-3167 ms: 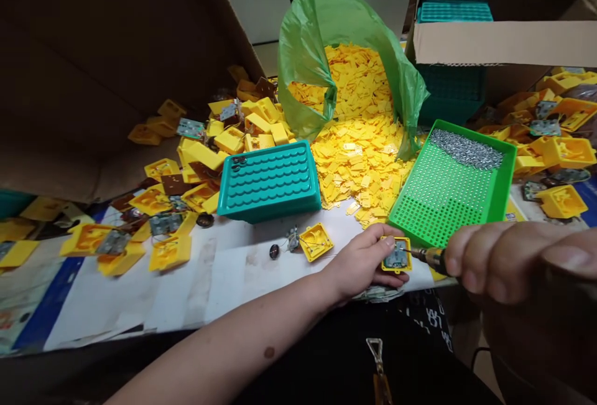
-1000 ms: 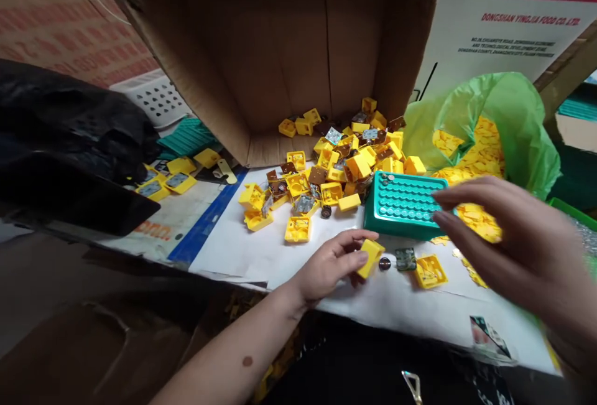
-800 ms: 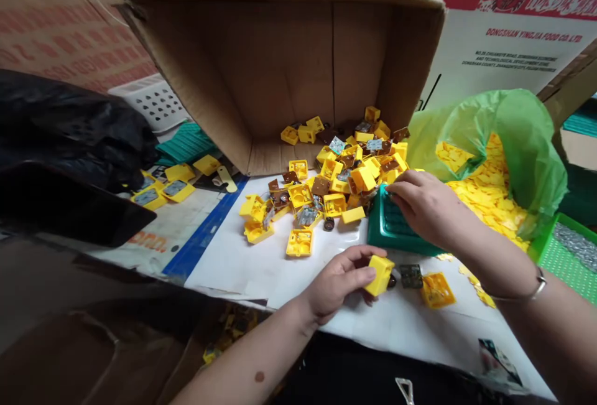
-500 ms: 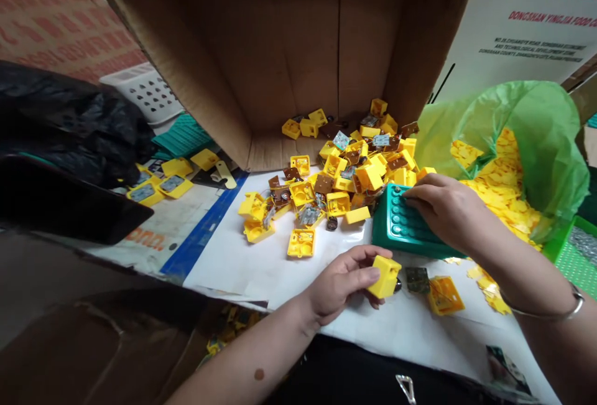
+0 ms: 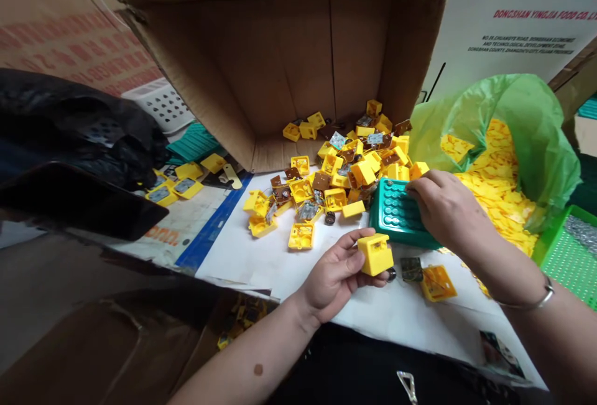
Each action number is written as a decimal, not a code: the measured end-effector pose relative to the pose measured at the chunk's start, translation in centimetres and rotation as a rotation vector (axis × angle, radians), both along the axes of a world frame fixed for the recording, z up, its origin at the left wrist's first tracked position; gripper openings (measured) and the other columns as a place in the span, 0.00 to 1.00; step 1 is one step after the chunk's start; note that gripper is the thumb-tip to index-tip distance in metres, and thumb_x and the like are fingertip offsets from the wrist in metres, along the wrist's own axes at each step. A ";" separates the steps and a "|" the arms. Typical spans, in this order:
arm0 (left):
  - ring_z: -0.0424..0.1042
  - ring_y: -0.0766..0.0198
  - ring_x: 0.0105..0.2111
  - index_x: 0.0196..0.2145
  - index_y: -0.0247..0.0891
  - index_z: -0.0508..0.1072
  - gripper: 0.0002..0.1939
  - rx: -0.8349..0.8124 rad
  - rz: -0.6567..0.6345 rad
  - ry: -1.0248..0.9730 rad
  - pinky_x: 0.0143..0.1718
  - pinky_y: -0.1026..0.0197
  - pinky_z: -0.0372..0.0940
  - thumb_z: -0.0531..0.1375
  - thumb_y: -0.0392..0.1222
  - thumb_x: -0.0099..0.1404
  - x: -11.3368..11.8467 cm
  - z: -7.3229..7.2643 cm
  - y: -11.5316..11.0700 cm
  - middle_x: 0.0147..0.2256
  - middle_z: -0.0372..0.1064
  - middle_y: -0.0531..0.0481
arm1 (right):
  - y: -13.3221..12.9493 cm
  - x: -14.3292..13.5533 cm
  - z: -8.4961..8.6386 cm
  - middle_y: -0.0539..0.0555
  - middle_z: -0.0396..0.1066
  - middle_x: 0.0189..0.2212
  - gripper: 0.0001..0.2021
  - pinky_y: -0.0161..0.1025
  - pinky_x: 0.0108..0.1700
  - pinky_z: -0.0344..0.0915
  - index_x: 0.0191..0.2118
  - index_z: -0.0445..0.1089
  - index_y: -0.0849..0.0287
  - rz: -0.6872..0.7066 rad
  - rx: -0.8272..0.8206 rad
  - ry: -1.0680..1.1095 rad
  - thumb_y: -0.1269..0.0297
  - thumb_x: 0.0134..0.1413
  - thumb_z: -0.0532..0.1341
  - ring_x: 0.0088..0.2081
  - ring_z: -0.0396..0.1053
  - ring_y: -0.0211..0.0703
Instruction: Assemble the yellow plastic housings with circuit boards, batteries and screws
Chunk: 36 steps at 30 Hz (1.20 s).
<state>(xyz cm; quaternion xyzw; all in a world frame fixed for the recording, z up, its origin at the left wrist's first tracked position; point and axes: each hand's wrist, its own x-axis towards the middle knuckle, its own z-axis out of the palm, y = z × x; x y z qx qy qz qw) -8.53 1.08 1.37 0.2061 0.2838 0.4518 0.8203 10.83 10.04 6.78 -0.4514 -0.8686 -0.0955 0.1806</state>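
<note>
My left hand (image 5: pixel 333 277) holds a small yellow plastic housing (image 5: pixel 374 254) a little above the white paper on the table. My right hand (image 5: pixel 443 209) rests on the teal tray (image 5: pixel 392 218) of round pockets, fingertips at its far left part; whether it pinches anything is hidden. Just right of the held housing lie a small circuit board (image 5: pixel 411 269), a dark round part (image 5: pixel 392 275) and an open yellow housing (image 5: pixel 437 283).
A tipped cardboard box (image 5: pixel 280 56) spills several yellow housings (image 5: pixel 336 175) and boards onto the table. A green bag (image 5: pixel 522 137) of flat yellow pieces stands at the right, a green perforated tray (image 5: pixel 564 256) beyond it. Black bags (image 5: pixel 69 137) lie left.
My right hand let go of the screwdriver, swung left and settled on the teal tray. My left hand lifted and turned the yellow housing. My view turned left.
</note>
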 end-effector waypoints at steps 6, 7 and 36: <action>0.74 0.61 0.38 0.46 0.42 0.66 0.18 -0.038 0.025 -0.095 0.39 0.59 0.68 0.62 0.39 0.57 1.6 0.8 -0.7 0.42 0.70 0.49 | -7.1 -2.5 -0.3 0.51 0.68 0.31 0.04 0.38 0.36 0.63 0.36 0.66 0.55 0.036 -0.246 0.809 0.71 0.57 0.56 0.35 0.65 0.39; 0.73 0.63 0.38 0.45 0.42 0.67 0.16 -0.056 0.037 -0.113 0.39 0.59 0.68 0.61 0.38 0.58 2.0 0.8 -0.8 0.42 0.70 0.50 | -8.0 -3.0 -0.9 0.51 0.68 0.31 0.05 0.39 0.37 0.62 0.37 0.66 0.55 0.035 -0.253 0.865 0.71 0.56 0.56 0.36 0.65 0.40; 0.75 0.57 0.37 0.48 0.39 0.63 0.22 -0.066 0.124 -0.018 0.39 0.61 0.68 0.62 0.38 0.57 1.4 0.8 -1.2 0.45 0.71 0.44 | 2.2 -2.5 1.2 0.58 0.68 0.29 0.10 0.41 0.34 0.55 0.31 0.74 0.60 -0.128 -0.105 -0.055 0.65 0.55 0.56 0.33 0.63 0.47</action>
